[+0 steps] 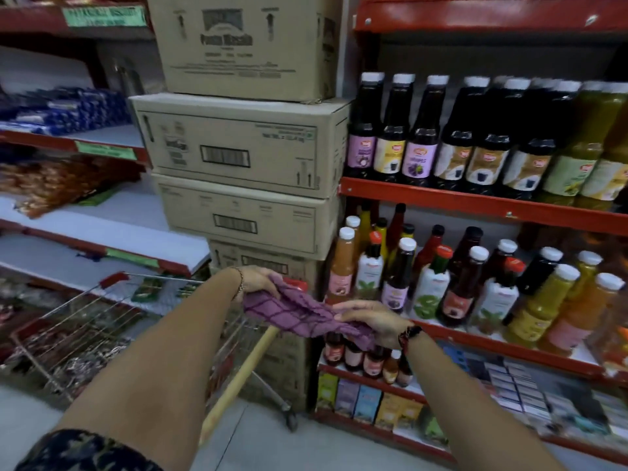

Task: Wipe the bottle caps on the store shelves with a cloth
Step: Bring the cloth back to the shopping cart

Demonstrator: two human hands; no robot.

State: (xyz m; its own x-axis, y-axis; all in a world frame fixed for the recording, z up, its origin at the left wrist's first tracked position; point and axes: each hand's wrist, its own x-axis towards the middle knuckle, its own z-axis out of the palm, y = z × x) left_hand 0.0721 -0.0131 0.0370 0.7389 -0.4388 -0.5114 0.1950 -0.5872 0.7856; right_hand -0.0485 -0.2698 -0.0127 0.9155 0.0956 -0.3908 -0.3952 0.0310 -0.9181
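While both arms reach forward from the bottom of the view, the largest things ahead are a red metal shelving unit (475,202) on the right and a tall stack of cardboard boxes (241,144) in the middle. Another run of red-edged shelves (102,229) with packets fills the left side. A wire shopping trolley (85,321) stands low on the left, just in front of the boxes, with a wooden stick (238,382) leaning across its near corner.

On the right unit, the upper shelf carries a row of dark syrup bottles (421,130) with white caps (404,78). The shelf below holds mixed bottles (397,270) of orange, red, dark and yellow drinks, most capped in white, a few in red or black. Lower still sit small bottles and boxed goods, blurred.

A purple checked cloth (299,314) is stretched between the two hands, in the air in front of the boxes and just left of the mixed bottles, touching no cap. The left hand (258,280), wrist bent downward and wearing a thin bracelet, grips the cloth's upper left end. The right hand (370,317), palm down with fingers pointing left and a dark beaded band at the wrist, pinches the lower right end, where a fold hangs below it.
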